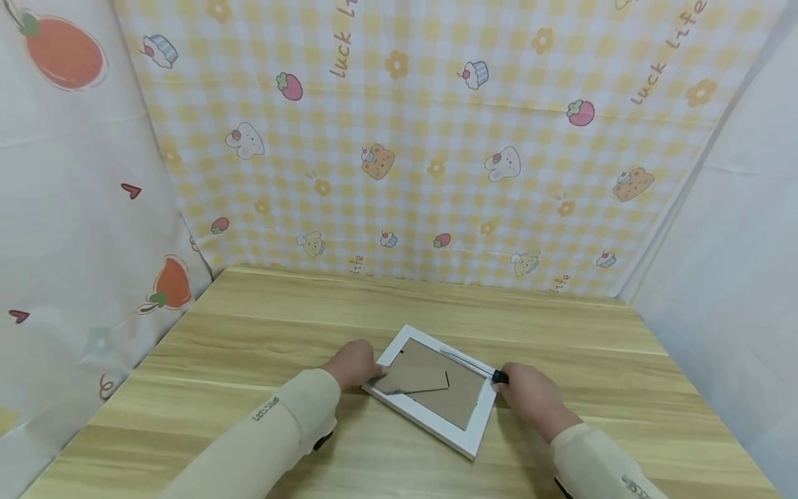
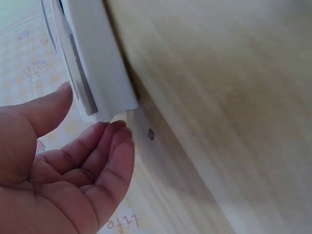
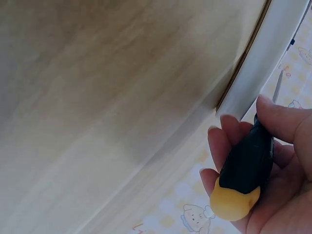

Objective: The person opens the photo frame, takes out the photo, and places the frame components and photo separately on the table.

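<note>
A white picture frame (image 1: 430, 417) lies back side up, showing its brown backing board (image 1: 451, 407) and a stand leg (image 1: 416, 380) across it. My left hand (image 1: 353, 363) holds the frame's left corner, thumb over the top and fingers curled at the edge; the left wrist view shows the fingertips right at the frame's end (image 2: 105, 68). In my right hand (image 1: 537, 396) is a screwdriver (image 3: 247, 161) with a black and yellow handle. Its thin metal shaft reaches over the frame's far side, while the fingertips are at the right corner.
The wood-grain table (image 1: 280, 305) extends around the frame. A yellow checked cloth (image 1: 399, 125) hangs behind it, with pale cloths at the left (image 1: 75, 229) and right (image 1: 723, 242). A small dark spot (image 2: 150, 134) shows in the left wrist view.
</note>
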{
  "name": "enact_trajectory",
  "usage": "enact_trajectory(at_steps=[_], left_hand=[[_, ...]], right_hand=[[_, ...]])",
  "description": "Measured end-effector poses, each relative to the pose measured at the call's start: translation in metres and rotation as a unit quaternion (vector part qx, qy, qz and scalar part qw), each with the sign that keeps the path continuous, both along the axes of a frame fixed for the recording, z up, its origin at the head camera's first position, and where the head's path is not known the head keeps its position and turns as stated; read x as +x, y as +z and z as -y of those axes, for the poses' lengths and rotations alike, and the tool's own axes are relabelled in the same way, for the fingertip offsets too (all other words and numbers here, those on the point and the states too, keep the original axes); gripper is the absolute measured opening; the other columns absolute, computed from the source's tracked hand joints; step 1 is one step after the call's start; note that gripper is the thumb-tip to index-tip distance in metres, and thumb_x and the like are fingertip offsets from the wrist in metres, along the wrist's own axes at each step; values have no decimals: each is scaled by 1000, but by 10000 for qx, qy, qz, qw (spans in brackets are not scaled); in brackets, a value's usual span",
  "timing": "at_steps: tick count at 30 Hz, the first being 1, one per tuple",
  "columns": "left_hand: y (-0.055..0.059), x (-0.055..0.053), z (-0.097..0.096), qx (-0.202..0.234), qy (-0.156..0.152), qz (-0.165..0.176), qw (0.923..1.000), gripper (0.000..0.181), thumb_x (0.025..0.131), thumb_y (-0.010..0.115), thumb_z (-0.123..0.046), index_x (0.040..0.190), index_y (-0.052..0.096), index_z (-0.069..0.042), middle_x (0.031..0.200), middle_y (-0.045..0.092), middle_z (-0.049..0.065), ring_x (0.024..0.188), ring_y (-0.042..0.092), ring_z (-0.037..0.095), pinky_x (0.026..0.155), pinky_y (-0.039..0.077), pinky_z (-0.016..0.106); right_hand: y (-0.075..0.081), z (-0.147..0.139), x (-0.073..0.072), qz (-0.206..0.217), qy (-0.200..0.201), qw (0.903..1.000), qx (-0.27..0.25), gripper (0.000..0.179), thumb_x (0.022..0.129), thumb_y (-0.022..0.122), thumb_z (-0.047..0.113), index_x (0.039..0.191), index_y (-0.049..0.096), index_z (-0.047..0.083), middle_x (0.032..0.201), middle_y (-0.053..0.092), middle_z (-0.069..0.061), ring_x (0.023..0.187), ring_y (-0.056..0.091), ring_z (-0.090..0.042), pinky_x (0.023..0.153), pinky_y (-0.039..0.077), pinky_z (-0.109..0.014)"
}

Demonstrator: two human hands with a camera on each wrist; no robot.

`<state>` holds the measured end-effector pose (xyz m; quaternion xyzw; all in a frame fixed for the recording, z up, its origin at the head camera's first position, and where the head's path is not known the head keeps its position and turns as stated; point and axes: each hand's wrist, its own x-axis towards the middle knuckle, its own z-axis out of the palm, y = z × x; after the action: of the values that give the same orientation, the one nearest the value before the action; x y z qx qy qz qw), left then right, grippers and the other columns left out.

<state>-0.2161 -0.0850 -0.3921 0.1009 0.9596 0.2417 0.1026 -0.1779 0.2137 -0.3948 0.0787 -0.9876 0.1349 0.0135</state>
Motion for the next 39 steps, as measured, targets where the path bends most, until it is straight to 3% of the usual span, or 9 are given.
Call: enact_trajectory(at_steps=[6,9,15,27,39], left_hand=[[0,-9,-4,300,181,-94,9993,37,92,65,-19,63,46,-8,58,41,-1,54,40,12,50,33,23],[-2,-13,-7,323,242,-62,9992,36,94,63,-18,64,46,-8,59,41,0,56,41,13,52,34,23],[-7,-12,-8,364,360,60,9987,37,93,64,-18,62,47,-8,59,41,0,56,40,14,52,34,23],[-11,-11,-11,433,291,-194,9984,36,92,66,-17,64,45,-7,61,40,1,58,39,14,53,32,24],[-11,-1,-8,420,242,-388,9981,38,91,67,-16,62,44,-8,59,35,-1,57,36,13,54,31,25]], right_hand=[[-4,2,11,-89,-263,9992,-296,16,87,69,17,78,59,8,64,51,0,55,44,-16,49,36,-32],[-7,5,20,-338,-215,9988,-279,17,85,72,18,79,60,7,65,53,1,56,44,-15,49,37,-34],[-11,12,31,-414,-101,9987,-293,19,84,73,17,74,58,10,62,50,2,57,43,-14,50,38,-35],[-9,15,27,0,-192,9990,-415,16,88,69,17,78,58,10,63,48,2,56,44,-14,50,36,-31],[-7,16,23,83,-191,9991,-364,14,89,68,16,83,61,6,66,52,1,58,45,-14,52,38,-32]])
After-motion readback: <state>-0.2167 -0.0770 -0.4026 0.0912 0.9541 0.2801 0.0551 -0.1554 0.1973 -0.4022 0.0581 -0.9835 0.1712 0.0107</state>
